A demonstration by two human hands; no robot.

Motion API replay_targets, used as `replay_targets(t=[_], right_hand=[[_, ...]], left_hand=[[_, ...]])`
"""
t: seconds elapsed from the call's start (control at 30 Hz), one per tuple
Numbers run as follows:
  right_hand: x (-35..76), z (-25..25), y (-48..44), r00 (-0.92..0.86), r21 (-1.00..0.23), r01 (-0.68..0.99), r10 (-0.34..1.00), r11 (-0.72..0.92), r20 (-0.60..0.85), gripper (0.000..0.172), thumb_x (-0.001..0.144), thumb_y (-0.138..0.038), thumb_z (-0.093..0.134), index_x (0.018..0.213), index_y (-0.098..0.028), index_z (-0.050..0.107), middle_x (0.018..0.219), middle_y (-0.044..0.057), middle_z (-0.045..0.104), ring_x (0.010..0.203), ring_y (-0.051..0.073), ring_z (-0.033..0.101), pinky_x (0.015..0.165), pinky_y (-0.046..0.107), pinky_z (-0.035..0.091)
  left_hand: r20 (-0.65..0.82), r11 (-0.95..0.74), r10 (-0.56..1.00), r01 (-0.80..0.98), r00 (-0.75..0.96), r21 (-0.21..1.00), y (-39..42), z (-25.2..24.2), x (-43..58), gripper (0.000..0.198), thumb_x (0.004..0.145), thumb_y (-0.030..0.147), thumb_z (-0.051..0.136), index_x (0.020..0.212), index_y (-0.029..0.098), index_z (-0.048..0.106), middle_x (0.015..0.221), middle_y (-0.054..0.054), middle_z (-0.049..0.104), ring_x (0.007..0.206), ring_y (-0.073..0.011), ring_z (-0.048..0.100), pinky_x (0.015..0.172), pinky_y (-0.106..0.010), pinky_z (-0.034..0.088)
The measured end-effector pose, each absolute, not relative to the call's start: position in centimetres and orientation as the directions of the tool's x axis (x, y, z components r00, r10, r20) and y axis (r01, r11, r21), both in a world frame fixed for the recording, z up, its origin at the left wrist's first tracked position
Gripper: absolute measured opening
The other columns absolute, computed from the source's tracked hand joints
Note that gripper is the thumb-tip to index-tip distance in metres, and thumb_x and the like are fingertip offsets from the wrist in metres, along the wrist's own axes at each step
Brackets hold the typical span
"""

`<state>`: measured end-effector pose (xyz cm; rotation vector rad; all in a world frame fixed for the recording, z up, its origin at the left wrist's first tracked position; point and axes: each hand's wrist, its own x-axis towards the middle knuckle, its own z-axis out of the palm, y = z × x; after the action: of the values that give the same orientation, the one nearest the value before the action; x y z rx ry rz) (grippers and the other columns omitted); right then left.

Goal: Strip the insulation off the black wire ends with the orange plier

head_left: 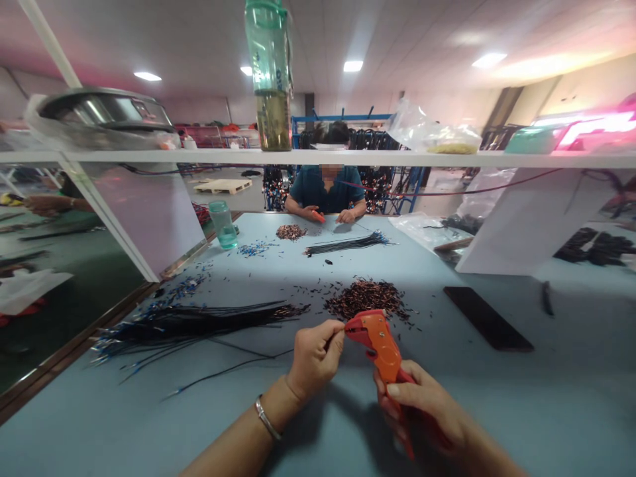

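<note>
My right hand (422,404) grips the handles of an orange crimping tool (378,344), its head pointing up and left. My left hand (315,354) is closed in a pinch at the tool's jaw, holding something thin that I cannot make out. A bundle of black wires with blue tips (189,321) lies on the blue table (546,411) to the left of my hands. Just beyond the tool sits a heap of small copper-coloured terminals (365,298).
A black phone (487,318) lies flat to the right. Across the table a person in a dark shirt (325,189) works with another wire bundle (348,244) and terminal heap (291,232). A green cup (222,224) stands far left. A shelf (318,158) with a hanging bottle (271,73) spans overhead.
</note>
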<state>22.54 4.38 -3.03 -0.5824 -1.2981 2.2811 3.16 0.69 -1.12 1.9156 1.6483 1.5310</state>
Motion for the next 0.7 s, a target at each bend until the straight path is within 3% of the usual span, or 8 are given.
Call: replay_targets(t=[0.2, 0.47, 0.57, 0.7], right_hand=[[21.9, -3.4, 4.0, -0.740, -0.881, -0.154, 0.643, -0.447, -0.197, 0.043, 0.070, -0.047, 0.074, 0.055, -0.018, 0.046, 0.039, -0.008, 0.040, 0.027, 0.004, 0.033, 0.028, 0.016, 0.031], [23.1, -2.3, 5.2, -0.718, -0.752, -0.287, 0.653, -0.593, -0.241, 0.028, 0.071, -0.036, 0.072, 0.087, -0.017, 0.060, 0.064, -0.002, 0.061, 0.051, 0.012, 0.057, 0.053, 0.026, 0.049], [23.2, -2.2, 5.4, -0.710, -0.798, -0.263, 0.669, -0.542, -0.220, 0.030, 0.071, -0.033, 0.073, 0.094, -0.017, 0.062, 0.077, 0.003, 0.066, 0.065, 0.016, 0.064, 0.063, 0.030, 0.050], [23.0, -1.9, 5.0, -0.683, -0.923, -0.146, 0.711, -0.355, -0.166, 0.035, 0.072, -0.038, 0.074, 0.096, -0.015, 0.062, 0.080, 0.004, 0.064, 0.068, 0.019, 0.062, 0.060, 0.031, 0.048]], left_hand=[[0.492, -0.297, 0.849, 0.596, -0.193, 0.746, 1.1, -1.8, 3.1, 0.024, 0.088, 0.026, 0.048, 0.073, 0.017, 0.065, 0.055, 0.003, 0.053, 0.051, -0.0099, 0.046, 0.052, -0.019, 0.036], [0.412, -0.179, 0.845, 0.547, -0.340, 0.818, 2.2, -2.4, 2.3, 0.020, 0.081, 0.029, 0.053, 0.068, 0.016, 0.063, 0.055, 0.003, 0.054, 0.052, -0.0103, 0.045, 0.052, -0.020, 0.034], [0.387, -0.169, 0.849, 0.510, -0.360, 0.843, 2.1, -2.1, 2.5, 0.023, 0.080, 0.032, 0.053, 0.066, 0.016, 0.062, 0.055, 0.003, 0.053, 0.051, -0.0104, 0.044, 0.051, -0.020, 0.035], [0.358, -0.165, 0.858, 0.463, -0.368, 0.871, 1.9, -1.8, 2.9, 0.023, 0.079, 0.033, 0.054, 0.066, 0.016, 0.062, 0.056, 0.002, 0.053, 0.052, -0.0106, 0.044, 0.051, -0.020, 0.034]])
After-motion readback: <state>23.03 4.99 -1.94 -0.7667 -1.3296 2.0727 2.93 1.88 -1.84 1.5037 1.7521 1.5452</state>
